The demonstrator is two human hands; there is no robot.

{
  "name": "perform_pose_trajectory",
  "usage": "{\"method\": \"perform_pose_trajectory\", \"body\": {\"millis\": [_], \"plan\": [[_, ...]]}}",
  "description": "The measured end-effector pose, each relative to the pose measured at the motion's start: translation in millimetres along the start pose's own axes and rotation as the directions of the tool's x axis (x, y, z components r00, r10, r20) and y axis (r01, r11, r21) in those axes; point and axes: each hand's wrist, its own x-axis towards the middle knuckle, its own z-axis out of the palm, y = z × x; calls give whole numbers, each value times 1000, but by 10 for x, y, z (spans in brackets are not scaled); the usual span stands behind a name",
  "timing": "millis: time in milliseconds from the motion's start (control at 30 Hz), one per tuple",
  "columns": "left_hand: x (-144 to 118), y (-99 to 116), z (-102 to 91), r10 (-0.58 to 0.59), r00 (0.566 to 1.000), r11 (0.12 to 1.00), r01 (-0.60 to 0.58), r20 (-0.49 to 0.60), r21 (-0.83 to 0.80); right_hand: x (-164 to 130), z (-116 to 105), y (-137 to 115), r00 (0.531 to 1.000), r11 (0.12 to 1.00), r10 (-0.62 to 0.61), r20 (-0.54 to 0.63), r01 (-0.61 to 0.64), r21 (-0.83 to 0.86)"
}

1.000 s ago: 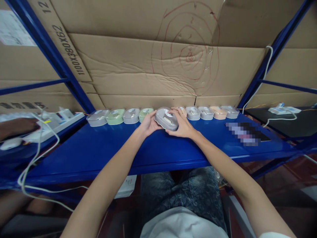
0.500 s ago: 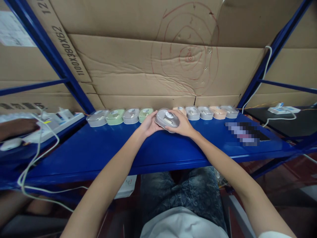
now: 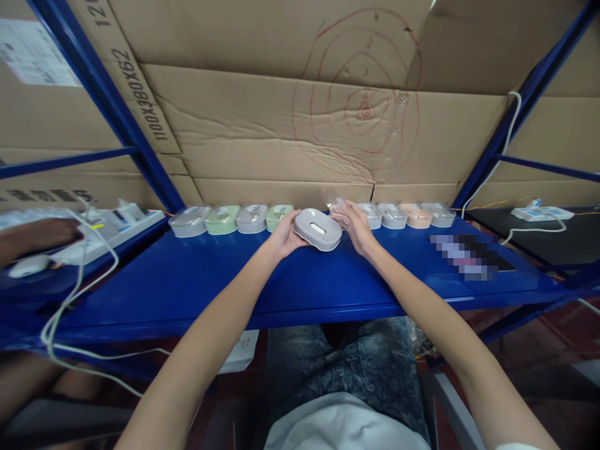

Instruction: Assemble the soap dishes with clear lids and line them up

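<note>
My left hand holds the left end of a grey oval case, just above the blue shelf. The case's top is bare and shows a small pale oblong slot. My right hand is just to the right of the case and pinches a blurred clear cover, raised above the case's far right edge. Behind both hands, a row of similar small cases runs along the cardboard wall, among them a green case on the left and a peach case on the right.
A pixelated dark object lies on the shelf at right. White power strips with cables sit at far left and far right. Another person's hand rests by a white mouse at left. Blue uprights frame the bay.
The clear cover that sat on the grey case has come off in my right hand, which lifted up and to the right. My left hand still holds the case.
</note>
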Motion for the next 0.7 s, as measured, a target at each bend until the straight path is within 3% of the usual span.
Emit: {"method": "perform_pose_trajectory", "body": {"millis": [167, 367, 467, 533, 633, 700], "plan": [[17, 15, -26, 44, 994, 999, -46, -99, -11, 53, -170, -59, 993, 955, 120, -19, -110, 277], [17, 12, -20, 79, 981, 997, -77, -175, 23, 60, -215, -72, 987, 943, 158, 3, -152, 295], [-1, 1, 8, 101, 979, 994, -93, -178, 54, 25, -128, -38, 996, 992, 80, -33, -76, 101], [-11, -8, 25, 94, 985, 995, -87, -143, 54, -29, -61, -23, 997, 987, -66, -30, 61, -146], [-13, -26, 40, 45, 997, 999, -43, -61, 29, -137, 14, -31, 954, 844, -276, 117, 299, -446], [-9, -42, 43, 12, 1000, 1000, -12, -16, 21, -200, 38, -49, 914, 737, -335, 229, 405, -541]]}}
